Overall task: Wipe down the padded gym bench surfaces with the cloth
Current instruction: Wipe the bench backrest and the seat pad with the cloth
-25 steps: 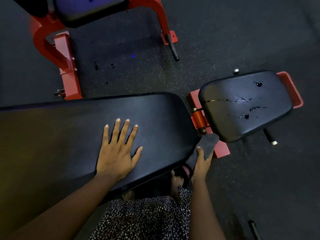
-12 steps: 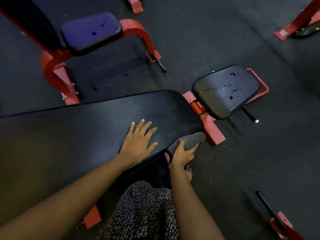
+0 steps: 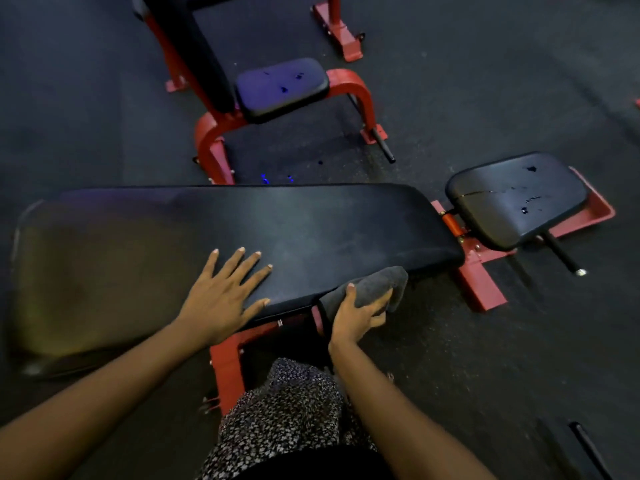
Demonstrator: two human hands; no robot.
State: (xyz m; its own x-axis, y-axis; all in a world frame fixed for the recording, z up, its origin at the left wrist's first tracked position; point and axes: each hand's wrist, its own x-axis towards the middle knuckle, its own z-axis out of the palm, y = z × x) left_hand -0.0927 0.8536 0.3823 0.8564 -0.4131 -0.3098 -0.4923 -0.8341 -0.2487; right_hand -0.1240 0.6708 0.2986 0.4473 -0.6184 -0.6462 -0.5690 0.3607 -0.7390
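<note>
Black bench pad; grey cloth; red frame; black-and-white speckled garment.

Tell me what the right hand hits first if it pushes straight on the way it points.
Likely the near side edge of the long bench pad: the right hand grips the grey cloth just against it, though depth is unclear.

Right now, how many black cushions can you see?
4: the long pad nearest, the wet seat pad at its right end, the far seat pad behind, and the far back pad, partly cut off.
</note>
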